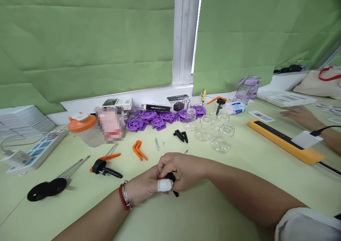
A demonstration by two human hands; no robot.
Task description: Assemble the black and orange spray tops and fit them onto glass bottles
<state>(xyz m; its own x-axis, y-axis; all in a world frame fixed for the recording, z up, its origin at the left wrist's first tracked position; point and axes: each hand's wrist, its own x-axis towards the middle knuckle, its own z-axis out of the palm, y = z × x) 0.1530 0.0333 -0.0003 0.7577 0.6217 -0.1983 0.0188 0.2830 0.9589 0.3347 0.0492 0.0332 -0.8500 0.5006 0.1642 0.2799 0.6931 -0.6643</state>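
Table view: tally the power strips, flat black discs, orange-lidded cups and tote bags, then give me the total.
Flat black discs: 2
Power strips: 2
Orange-lidded cup: 1
Tote bag: 1
Total: 6

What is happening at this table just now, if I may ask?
A person's left hand and right hand together hold a small black piece, largely hidden in their grip. Beyond them lie orange pieces, black handles and clear vessels; a black-and-orange assembly lies to the left.
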